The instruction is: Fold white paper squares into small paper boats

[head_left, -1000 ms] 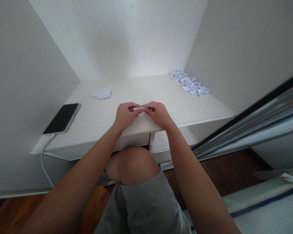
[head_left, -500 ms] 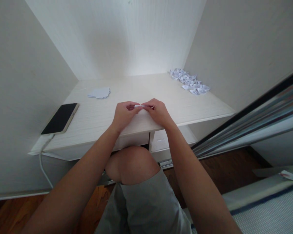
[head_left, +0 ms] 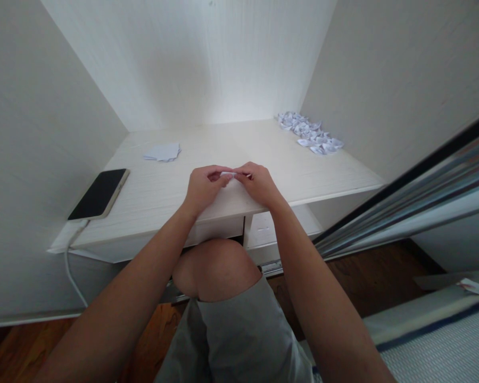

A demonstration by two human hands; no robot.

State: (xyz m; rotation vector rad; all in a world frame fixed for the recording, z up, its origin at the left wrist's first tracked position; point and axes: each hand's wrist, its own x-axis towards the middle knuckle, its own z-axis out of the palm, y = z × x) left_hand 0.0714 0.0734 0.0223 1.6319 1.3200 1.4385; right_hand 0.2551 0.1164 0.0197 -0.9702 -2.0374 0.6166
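A small piece of white paper (head_left: 226, 174) is pinched between both hands, just above the front part of the white desktop (head_left: 231, 143). My left hand (head_left: 205, 184) is closed on its left side, thumb and fingers together. From the other side my right hand (head_left: 257, 182) grips it with thumb and forefinger. The fingertips of the two hands meet, and they cover most of the paper, so its folds cannot be made out. To the left rear lies a stack of flat white paper pieces (head_left: 163, 152). Many folded white paper pieces (head_left: 309, 133) are heaped at the back right.
A black-screened phone (head_left: 99, 194) lies at the desk's left edge, with a white cable (head_left: 67, 260) hanging down from it. Side walls enclose the desktop. Below the front edge are an open shelf (head_left: 279, 229) and my knee (head_left: 223, 268). A dark-edged sliding door (head_left: 407, 181) stands at right.
My left fingers and thumb have shifted slightly on the paper, and the left forefinger now reaches the right fingertips. Everything else stays in place.
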